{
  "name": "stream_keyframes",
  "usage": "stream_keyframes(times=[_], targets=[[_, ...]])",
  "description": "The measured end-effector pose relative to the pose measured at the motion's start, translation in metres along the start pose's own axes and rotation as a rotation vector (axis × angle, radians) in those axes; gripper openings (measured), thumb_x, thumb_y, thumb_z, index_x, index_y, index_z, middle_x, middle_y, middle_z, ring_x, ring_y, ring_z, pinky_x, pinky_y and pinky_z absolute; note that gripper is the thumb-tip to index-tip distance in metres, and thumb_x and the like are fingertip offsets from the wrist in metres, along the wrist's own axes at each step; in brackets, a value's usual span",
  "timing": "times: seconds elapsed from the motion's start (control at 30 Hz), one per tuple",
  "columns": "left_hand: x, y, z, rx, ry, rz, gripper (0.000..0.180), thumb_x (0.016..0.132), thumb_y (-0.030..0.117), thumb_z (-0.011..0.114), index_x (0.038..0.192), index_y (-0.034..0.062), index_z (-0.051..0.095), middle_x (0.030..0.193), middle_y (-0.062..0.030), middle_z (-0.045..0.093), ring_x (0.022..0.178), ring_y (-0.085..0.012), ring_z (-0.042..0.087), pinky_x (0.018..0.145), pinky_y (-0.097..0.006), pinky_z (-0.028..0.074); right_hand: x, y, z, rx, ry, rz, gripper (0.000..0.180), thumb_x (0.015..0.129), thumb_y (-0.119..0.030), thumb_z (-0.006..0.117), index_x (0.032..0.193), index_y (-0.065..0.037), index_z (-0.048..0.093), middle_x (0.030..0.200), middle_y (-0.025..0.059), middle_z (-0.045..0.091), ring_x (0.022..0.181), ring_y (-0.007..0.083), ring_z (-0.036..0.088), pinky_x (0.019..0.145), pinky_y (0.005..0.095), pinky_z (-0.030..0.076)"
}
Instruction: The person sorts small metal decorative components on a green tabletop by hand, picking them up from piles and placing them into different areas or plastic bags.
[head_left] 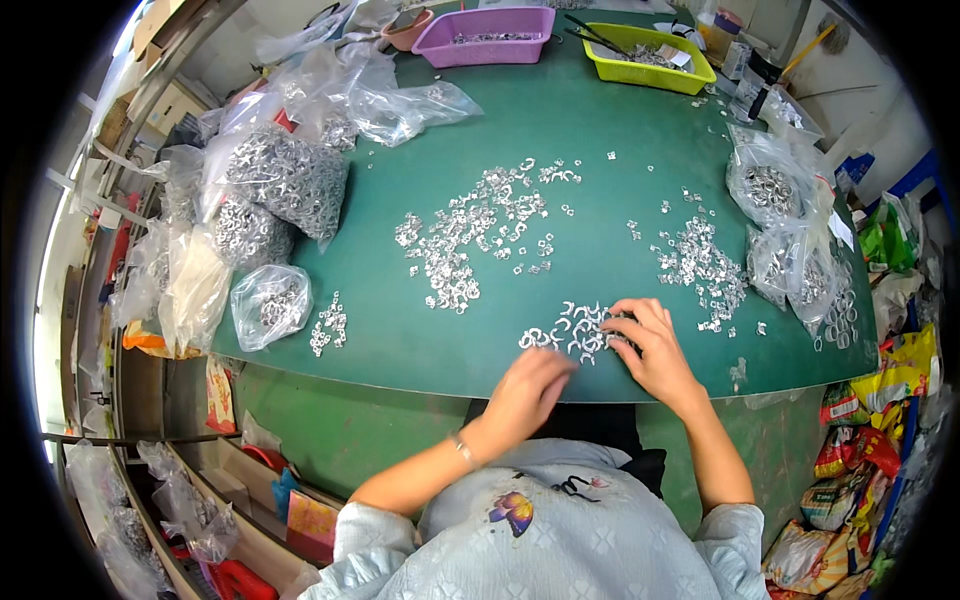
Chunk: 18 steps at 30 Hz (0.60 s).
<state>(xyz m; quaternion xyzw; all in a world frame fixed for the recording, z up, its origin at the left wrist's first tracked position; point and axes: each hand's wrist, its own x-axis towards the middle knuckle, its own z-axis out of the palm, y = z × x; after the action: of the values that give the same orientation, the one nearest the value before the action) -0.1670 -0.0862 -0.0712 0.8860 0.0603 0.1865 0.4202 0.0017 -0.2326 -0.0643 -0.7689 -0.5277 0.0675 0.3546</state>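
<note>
Crescents (578,322) of silvery metal lie in a small cluster in the head view, close to the near edge of the green table (560,115). The person's right hand (650,350) arches over the cluster's right end, its thumb and fingers parted and not closed around anything that shows. The left hand (533,388), a bracelet (463,448) at its wrist, is at the cluster's near left side with fingers bunched and blurred; whether they pinch a piece cannot be told.

Beyond the cluster spreads a larger heap (447,272) of small metal pieces, with another heap (700,262) to the right and a little one (328,325) far left. Filled clear bags stand along the left (288,175) and right (768,185) sides. At the far edge sit a purple basket (490,54) and a yellow-green basket (640,76), both holding metal pieces.
</note>
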Motion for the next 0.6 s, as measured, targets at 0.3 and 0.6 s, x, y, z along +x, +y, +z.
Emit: stream_keyframes(times=[0.3, 0.6], targets=[[0.061, -0.021, 0.015, 0.357, -0.168, 0.279, 0.016, 0.079, 0.007, 0.063, 0.094, 0.0084, 0.067, 0.09, -0.0049, 0.055, 0.085, -0.0223, 0.052, 0.071, -0.033, 0.038, -0.02, 0.004, 0.003, -0.036, 0.189, 0.067, 0.023, 0.075, -0.005, 0.071, 0.097, -0.006, 0.066, 0.113, 0.0085, 0.056, 0.109, 0.029, 0.049, 0.091, 0.0395, 0.036], [0.065, -0.024, 0.012, 0.424, -0.27, 0.367, 0.012, 0.078, 0.007, 0.063, 0.09, 0.0074, 0.065, 0.088, -0.0049, 0.055, 0.085, -0.0216, 0.052, 0.072, -0.033, 0.038, -0.027, 0.01, -0.001, -0.072, 0.21, 0.127, 0.023, 0.076, -0.005, 0.07, 0.098, -0.005, 0.066, 0.112, 0.0087, 0.056, 0.109, 0.0293, 0.049, 0.091, 0.0398, 0.037]])
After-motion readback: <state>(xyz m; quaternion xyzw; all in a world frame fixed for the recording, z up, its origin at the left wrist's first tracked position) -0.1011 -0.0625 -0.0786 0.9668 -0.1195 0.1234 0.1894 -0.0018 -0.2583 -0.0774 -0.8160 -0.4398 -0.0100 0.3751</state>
